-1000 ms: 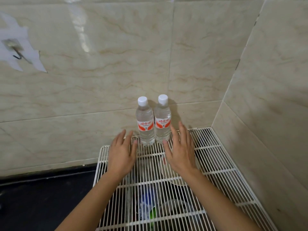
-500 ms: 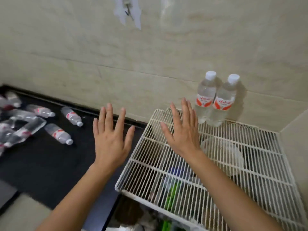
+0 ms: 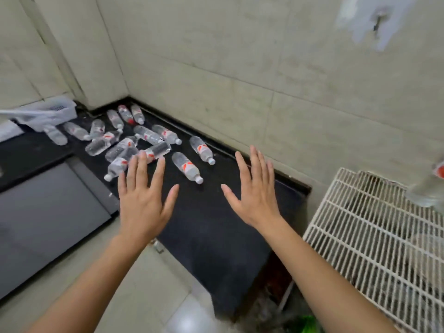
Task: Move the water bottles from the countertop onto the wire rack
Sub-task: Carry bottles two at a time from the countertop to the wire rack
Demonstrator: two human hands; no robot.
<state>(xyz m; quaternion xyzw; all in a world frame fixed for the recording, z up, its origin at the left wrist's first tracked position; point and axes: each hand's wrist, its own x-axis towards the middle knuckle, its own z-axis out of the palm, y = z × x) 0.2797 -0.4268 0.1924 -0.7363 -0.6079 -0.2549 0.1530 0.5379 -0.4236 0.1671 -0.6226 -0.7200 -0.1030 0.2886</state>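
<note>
Several clear water bottles with red-and-white labels lie on their sides on the black countertop; the nearest bottle lies just beyond my hands, and another lies behind it. My left hand and my right hand hover over the countertop, palms down, fingers spread, holding nothing. The white wire rack is at the right, with one upright bottle blurred at the frame's right edge.
A heap of bottles fills the back left corner by a white plastic basket. A grey flat panel sits at the left. Tiled walls close the back. A hook hangs on the wall.
The view has swung left from the rack to the countertop. Both hands have moved left off the rack and now hover over the black countertop near the lying bottles.
</note>
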